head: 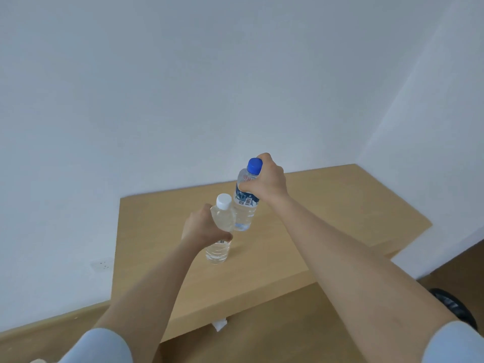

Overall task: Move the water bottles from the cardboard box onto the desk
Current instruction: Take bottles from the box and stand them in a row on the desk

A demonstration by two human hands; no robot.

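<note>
My left hand (203, 227) grips a clear water bottle with a white cap (220, 233) around its middle; its base looks to be resting on the wooden desk (327, 218). My right hand (265, 179) holds a taller bottle with a blue cap and a blue label (246, 203) near its neck, just behind and to the right of the first bottle. That bottle's base is at or just above the desk; I cannot tell whether it touches. No cardboard box is in view.
The desk stands in a corner, with white walls (183, 87) behind and to the right. A wooden floor (275, 331) runs below the desk's front edge. A dark object (454, 307) lies on the floor at the right. A wall socket (100, 264) sits low on the left wall.
</note>
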